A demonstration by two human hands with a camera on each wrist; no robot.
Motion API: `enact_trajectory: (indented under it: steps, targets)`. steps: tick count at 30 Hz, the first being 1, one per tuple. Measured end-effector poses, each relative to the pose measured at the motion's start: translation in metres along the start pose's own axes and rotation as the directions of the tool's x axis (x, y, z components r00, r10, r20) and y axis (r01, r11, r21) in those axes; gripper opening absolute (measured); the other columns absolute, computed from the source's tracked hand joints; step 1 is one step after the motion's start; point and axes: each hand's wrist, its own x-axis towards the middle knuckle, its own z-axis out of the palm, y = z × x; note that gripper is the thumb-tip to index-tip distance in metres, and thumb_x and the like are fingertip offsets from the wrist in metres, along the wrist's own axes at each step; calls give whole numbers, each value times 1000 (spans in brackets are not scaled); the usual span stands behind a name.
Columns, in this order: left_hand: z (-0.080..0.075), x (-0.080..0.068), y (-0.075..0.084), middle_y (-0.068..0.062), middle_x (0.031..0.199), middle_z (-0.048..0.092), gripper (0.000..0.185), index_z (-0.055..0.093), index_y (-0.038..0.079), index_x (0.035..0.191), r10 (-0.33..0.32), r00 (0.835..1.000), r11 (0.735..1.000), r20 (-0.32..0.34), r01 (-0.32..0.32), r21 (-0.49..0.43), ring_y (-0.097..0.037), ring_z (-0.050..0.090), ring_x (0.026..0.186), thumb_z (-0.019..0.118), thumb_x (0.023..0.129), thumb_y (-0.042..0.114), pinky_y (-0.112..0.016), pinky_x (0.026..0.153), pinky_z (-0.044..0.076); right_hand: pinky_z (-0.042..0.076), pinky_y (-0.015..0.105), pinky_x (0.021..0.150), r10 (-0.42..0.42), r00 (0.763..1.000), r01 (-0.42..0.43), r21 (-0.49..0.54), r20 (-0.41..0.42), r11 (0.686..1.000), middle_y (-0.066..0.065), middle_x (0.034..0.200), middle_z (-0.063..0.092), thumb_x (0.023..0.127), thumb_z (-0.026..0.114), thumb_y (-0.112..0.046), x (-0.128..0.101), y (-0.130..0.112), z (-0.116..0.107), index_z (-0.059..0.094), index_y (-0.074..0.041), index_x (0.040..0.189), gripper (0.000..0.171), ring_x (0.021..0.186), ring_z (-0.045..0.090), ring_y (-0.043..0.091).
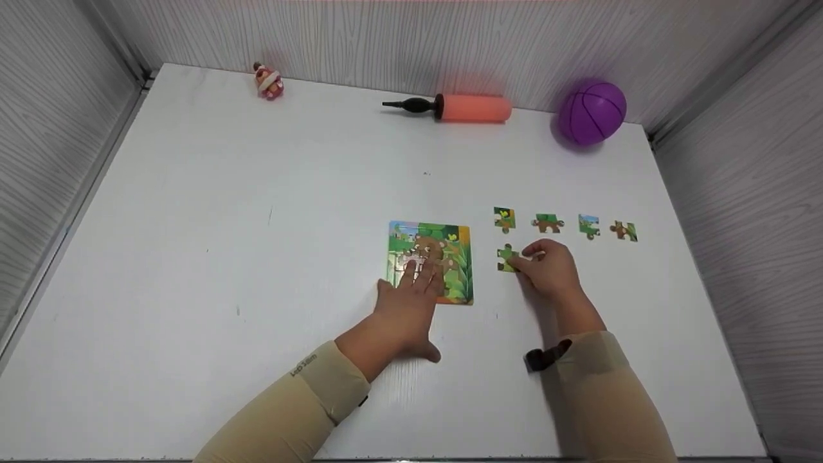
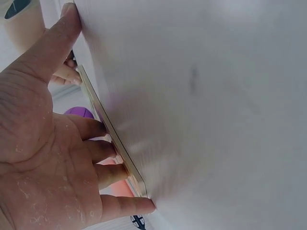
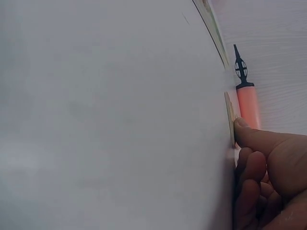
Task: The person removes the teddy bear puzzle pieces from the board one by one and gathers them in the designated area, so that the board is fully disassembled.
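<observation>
White worktop (image 1: 225,257), walled in on three sides. On it, from big to small.

Puzzle board (image 1: 450,257): roughly square, slightly taller than wide, lying flat at centre, its edges square to the worktop's. My left hand (image 1: 411,299) lies flat on its lower-left part, fingers straight and spread, pressing down; nothing gripped. The left wrist view shows the same: fingers (image 2: 103,151) extended over the board's thin edge (image 2: 112,136), thumb out on the bare surface.

Right hand (image 1: 546,267): sits at 3 o'clock from the board, near but apart from it. Thumb and forefinger pinch a loose green piece (image 1: 507,258) at the hand's own 9 o'clock side, so the piece lies between hand and board. In the right wrist view, thumb tip (image 3: 242,127) is against the piece's thin edge (image 3: 231,120); the piece looks flat on the worktop or barely raised, I cannot tell which.

The relation that matters: the piece is just off the board's right edge, the board at 9 o'clock from it. Right hand is the nearer one by far. The piece has no strong long axis; a knob points to 12 o'clock, body slightly tilted.

Four more loose pieces (image 1: 548,222) in a row at 12 to 1 o'clock from my right hand, well spaced, untouched.
</observation>
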Motion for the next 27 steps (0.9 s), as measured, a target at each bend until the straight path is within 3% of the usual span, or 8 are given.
enact_trajectory:
  steps: [11, 17, 23, 27]
  targets:
    - [-1, 1, -1, -11, 178, 1, 145, 8, 7, 171, 15, 1000, 1000, 2, -15, 13, -39, 5, 162, 92, 69, 67, -75, 111, 31, 49, 28, 59, -16, 1000, 16, 36, -5, 999, 5, 80, 67, 93, 83, -28, 3, 2, -2, 68, -1, 113, 37, 65, 61, 15]
    - [-7, 1, -2, -12, 178, 9, 128, 24, 5, 169, 35, 999, 999, -32, -35, 1, -41, 13, 160, 90, 75, 63, -75, 112, 29, 49, 29, 60, -1, 1000, 1, 27, -7, 1000, 5, 82, 65, 92, 83, -29, 3, 1, -3, 68, -1, 114, 38, 68, 59, 16]
    - [-14, 3, -9, -14, 175, 20, 107, 36, 4, 165, 63, 996, 992, -70, -70, -102, -41, 24, 158, 86, 85, 54, -71, 111, 36, 50, 27, 58, 21, 1000, -23, 120, 14, 993, 4, 82, 66, 95, 81, -33, 4, 5, -3, 68, -2, 115, 39, 66, 59, 14]
    - [-19, 6, -21, -12, 174, 26, 92, 41, 10, 164, 56, 990, 975, -132, -83, -207, -40, 33, 154, 85, 90, 44, -66, 111, 40, 51, 26, 60, 33, 999, -39, 186, 36, 982, 4, 86, 67, 98, 76, -34, -1, 4, -3, 68, -2, 118, 39, 69, 61, 13]
